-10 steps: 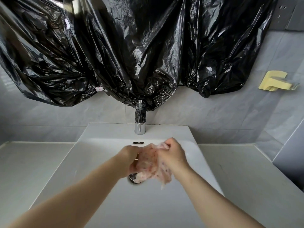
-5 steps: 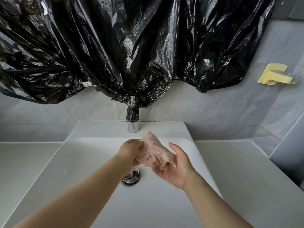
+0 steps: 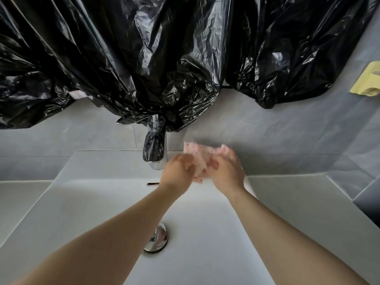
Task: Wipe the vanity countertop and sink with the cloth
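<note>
Both hands met above the back rim of the glossy white rectangular sink, just right of the tapered chrome faucet. The left hand and right hand each had a closed grip on the cloth, a crumpled pink, red-speckled rag bunched between them with its ragged edge sticking up. Motion blur hid finer finger detail. A round chrome drain shone in the basin. Smooth pale bench flanked the sink, and crinkled black plastic sheeting hung above.

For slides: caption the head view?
Left hand and right hand hold a pink cloth above the sink beside the faucet.
</note>
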Motion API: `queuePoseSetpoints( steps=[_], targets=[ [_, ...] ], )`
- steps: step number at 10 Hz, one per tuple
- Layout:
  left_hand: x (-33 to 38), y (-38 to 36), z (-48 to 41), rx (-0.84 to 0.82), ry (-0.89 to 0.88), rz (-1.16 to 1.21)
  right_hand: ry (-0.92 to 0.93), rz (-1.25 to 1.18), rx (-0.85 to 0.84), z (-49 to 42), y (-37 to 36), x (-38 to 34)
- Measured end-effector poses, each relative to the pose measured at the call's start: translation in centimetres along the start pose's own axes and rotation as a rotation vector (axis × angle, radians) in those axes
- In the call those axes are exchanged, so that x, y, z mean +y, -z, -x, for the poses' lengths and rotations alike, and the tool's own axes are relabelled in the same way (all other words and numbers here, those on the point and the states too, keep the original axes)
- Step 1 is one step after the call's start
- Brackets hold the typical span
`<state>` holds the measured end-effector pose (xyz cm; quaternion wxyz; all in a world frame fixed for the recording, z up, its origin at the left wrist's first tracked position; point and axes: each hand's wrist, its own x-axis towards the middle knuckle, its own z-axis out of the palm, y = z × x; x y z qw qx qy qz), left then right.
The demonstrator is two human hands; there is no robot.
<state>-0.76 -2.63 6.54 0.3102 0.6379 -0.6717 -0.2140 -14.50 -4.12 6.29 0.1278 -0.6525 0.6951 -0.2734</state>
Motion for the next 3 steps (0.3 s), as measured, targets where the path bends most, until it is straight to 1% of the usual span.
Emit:
queuePoseSetpoints(
  steps=[1, 2, 3],
  targets=[
    [-1.0, -1.4, -0.9, -0.024, 0.051, -0.463, 0.068, 0.371, -0.147, 0.3, -1.4, 0.5],
    [-0.9, -1.6, -1.0, 0.032, 0.007, -0.503, 0.105, 0.37, -0.143, 0.6, -2.0, 0.7],
    [-0.8, -1.0, -0.1, -0.043, 0.01, -0.427, 0.076, 0.183, -0.078, 0.8, -1.6, 1.6]
  ],
)
